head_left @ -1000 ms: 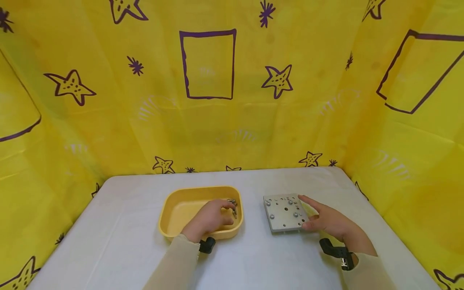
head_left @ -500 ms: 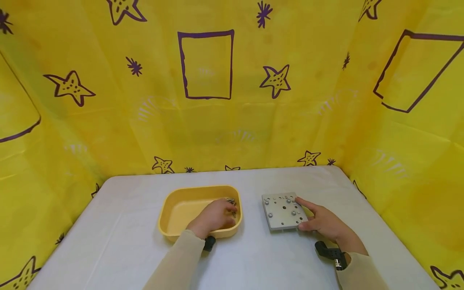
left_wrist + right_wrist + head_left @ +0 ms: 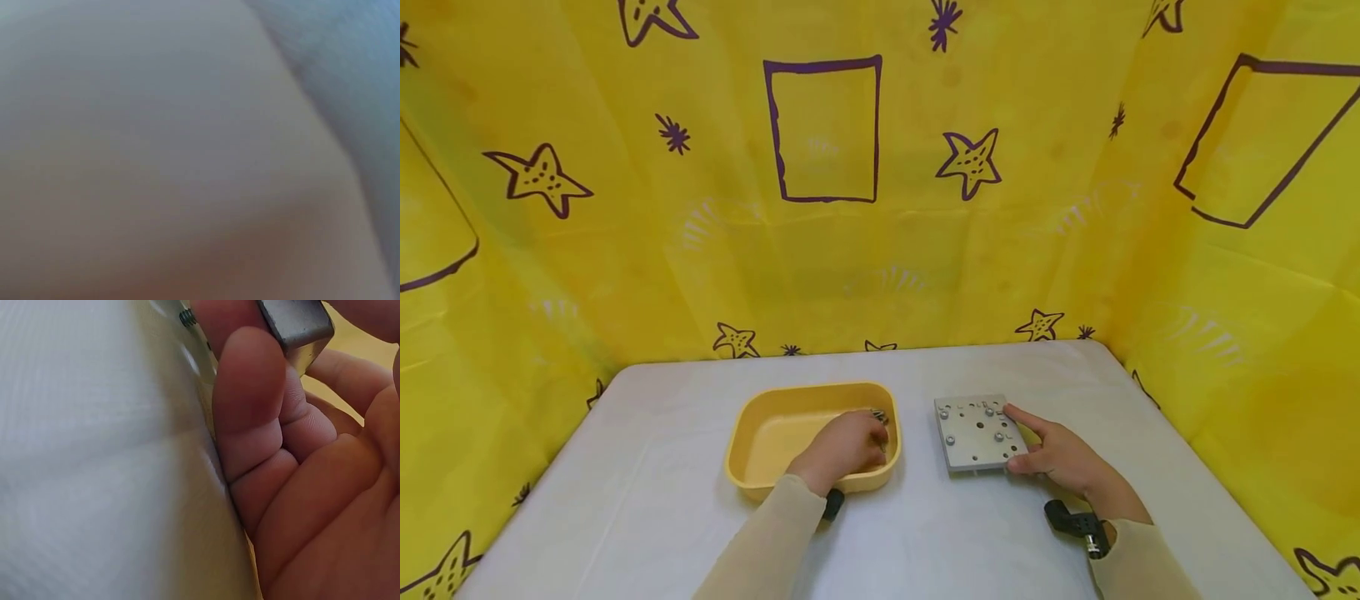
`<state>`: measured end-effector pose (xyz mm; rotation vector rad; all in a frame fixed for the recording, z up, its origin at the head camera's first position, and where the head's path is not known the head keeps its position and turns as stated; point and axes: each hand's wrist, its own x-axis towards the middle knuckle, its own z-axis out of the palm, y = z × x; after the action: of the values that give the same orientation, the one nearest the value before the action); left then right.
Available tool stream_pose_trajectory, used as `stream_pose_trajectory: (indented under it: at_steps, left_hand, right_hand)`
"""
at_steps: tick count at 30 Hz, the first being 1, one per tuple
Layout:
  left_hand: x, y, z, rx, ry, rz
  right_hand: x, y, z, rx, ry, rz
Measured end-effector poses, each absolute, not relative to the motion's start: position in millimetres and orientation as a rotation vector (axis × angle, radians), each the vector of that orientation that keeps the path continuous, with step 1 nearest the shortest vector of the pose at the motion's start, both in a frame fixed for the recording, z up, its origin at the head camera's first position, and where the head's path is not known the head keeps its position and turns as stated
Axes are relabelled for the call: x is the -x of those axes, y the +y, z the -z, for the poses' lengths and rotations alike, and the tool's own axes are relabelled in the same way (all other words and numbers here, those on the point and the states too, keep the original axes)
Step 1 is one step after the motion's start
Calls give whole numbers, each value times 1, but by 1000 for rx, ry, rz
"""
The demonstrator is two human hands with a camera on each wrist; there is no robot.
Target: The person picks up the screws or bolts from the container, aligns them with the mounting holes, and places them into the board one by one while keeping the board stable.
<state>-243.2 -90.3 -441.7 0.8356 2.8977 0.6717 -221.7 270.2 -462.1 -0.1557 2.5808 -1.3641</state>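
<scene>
A yellow tray point(image 3: 760, 433) sits on the white table point(image 3: 662, 467). My left hand point(image 3: 850, 446) reaches into its right end, fingers curled down over small metal parts point(image 3: 878, 414); what it holds is hidden. The left wrist view is a blur. To the right lies a square grey metal plate point(image 3: 976, 433) with holes and several screws. My right hand point(image 3: 1033, 450) grips its near right corner, thumb on top and index finger along the right edge. In the right wrist view the plate's corner point(image 3: 297, 325) sits pinched between thumb point(image 3: 250, 381) and fingers.
Yellow sheets point(image 3: 850, 250) with purple stars and rectangles wall the table at the back and both sides. Black wrist-camera mounts sit at my left wrist point(image 3: 832, 504) and right wrist point(image 3: 1071, 523). Bare table lies left of the tray and along the front edge.
My left hand's fingers have curled in over the metal parts in the tray. The right hand and the plate have shifted slightly left, toward the tray.
</scene>
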Motion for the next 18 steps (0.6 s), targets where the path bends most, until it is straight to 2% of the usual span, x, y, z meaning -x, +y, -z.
stream_pose_trajectory:
  at_steps: [18]
  left_hand:
    - [244,-91,441,-806,2931,-578]
  right_hand:
    - [221,272,463,184,2570,1379]
